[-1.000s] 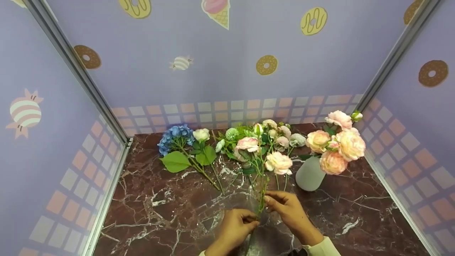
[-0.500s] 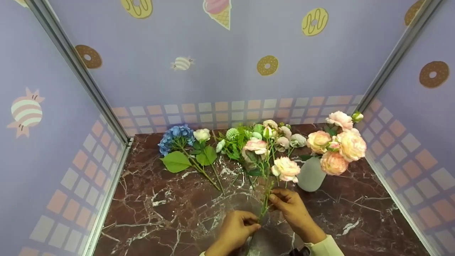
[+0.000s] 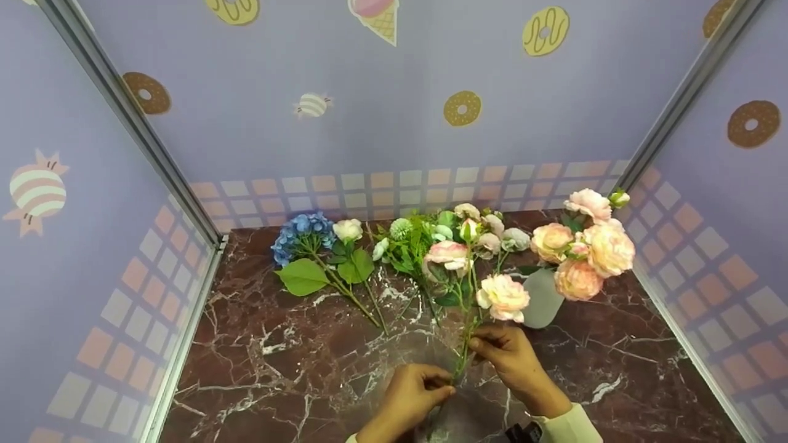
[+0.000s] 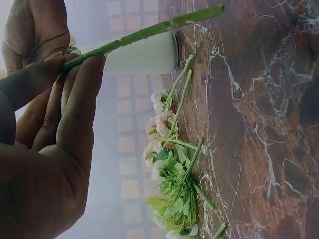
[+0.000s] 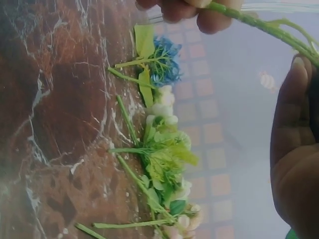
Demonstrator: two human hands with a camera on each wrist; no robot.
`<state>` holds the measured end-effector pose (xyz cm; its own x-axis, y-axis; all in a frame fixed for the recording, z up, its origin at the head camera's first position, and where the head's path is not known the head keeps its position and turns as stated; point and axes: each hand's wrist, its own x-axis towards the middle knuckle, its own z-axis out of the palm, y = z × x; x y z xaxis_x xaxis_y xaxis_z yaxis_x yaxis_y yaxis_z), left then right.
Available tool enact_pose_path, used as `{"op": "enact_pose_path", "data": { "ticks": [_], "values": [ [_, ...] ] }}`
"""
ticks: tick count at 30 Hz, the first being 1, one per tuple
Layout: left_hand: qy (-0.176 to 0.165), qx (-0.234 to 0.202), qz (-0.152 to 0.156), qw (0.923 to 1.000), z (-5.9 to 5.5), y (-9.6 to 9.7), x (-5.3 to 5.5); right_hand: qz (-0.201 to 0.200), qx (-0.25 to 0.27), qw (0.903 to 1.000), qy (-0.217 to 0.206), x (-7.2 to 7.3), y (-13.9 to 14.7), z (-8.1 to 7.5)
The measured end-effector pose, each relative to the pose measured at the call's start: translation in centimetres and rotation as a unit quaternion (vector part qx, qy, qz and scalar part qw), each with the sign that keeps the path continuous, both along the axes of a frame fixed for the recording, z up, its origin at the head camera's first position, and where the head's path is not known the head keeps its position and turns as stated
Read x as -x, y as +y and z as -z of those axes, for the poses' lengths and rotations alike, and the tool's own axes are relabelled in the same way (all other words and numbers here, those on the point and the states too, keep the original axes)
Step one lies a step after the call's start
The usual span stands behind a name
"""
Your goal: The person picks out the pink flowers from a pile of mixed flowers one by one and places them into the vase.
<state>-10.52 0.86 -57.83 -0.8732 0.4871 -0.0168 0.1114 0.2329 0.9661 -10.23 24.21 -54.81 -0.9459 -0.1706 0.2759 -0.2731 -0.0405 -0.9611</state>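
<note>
A long-stemmed artificial peony spray with pale pink and cream blooms [image 3: 505, 298] and a bud stands tilted over the table. Low on its stem [image 4: 144, 34], my left hand [image 3: 414, 397] pinches it between thumb and fingers. A little higher, my right hand [image 3: 511, 357] holds the same stem with thumb and fingertips. The cut lower end sticks out past the left fingers [image 4: 82, 94] in the left wrist view. One bloom overlaps the grey-white vase [image 3: 542, 307] in the head view. Several peach-pink peonies [image 3: 609, 249] lean out of that vase.
A blue hydrangea [image 3: 305, 237] and a white rose [image 3: 348, 230] lie at the back left of the marbled table [image 3: 295, 369]. Green sprigs [image 3: 412, 243] and small pale blooms [image 3: 516, 240] lie at the back centre. Patterned panels [image 3: 394, 141] enclose three sides.
The peony spray has swung to the right, its front bloom now overlapping the vase. Both hands have shifted slightly right, keeping hold of the stem.
</note>
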Motion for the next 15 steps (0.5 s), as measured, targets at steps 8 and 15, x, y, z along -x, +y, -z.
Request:
{"op": "enact_pose_path", "data": {
  "ticks": [8,15],
  "values": [
    [0.011,0.02,-0.005,0.9997,0.0,-0.1,0.1,0.145,-0.043,0.988,0.031,-1.3,0.4,-3.3],
    [0.017,0.032,-0.008,0.9993,0.1,-0.2,0.1,0.281,-0.064,0.9557,0.062,-3.2,3.5,-9.0]
  ]
}}
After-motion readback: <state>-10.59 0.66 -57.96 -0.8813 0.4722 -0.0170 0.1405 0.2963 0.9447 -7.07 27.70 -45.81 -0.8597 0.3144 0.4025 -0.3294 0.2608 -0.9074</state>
